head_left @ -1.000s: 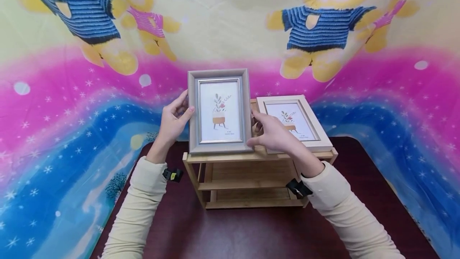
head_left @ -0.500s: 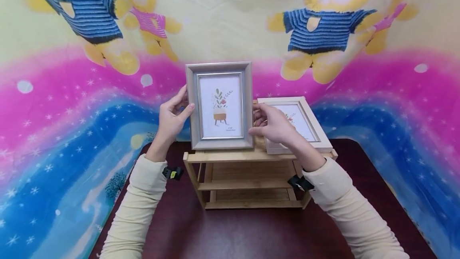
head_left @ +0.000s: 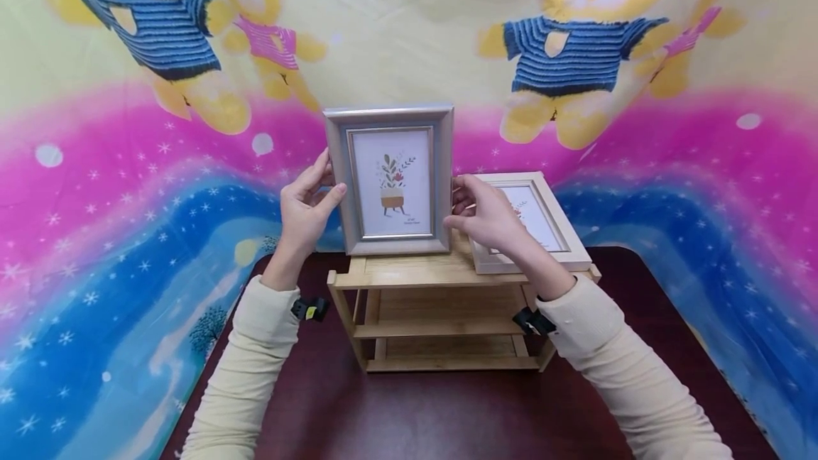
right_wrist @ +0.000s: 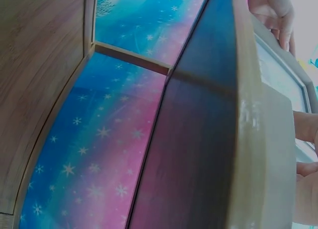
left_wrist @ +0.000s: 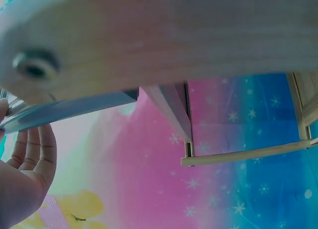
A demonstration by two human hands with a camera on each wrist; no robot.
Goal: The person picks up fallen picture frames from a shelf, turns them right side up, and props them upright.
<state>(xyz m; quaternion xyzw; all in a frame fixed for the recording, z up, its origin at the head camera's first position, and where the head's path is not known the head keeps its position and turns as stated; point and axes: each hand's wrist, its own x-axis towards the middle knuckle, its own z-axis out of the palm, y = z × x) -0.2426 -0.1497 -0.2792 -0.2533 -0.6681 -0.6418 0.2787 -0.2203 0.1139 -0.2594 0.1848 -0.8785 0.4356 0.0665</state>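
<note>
A silvery-grey picture frame (head_left: 391, 183) with a potted-plant print stands nearly upright over the left part of the rack's top, facing me. My left hand (head_left: 303, 211) grips its left side, thumb in front and fingers behind. At its right side my right hand (head_left: 491, 215) pinches the edge between thumb and fingers. The lower edge of the frame overlaps the top shelf in the head view. Beside it, a cream picture frame (head_left: 564, 236) with a similar print lies face up, partly hidden by my right hand. The left wrist view shows my left fingers (left_wrist: 37, 147) under the grey frame's edge.
A light wooden rack (head_left: 441, 330) with several shelves stands on a dark red-brown table (head_left: 434, 414). Behind and around hangs a cloth (head_left: 409, 41) printed with bears and snowflakes. Each wrist wears a black strap, such as the left strap (head_left: 311, 309).
Both hands have raised the grey frame and shifted it back a little, so its lower edge now sits behind the rack's front rail. The cream frame stays on the rack.
</note>
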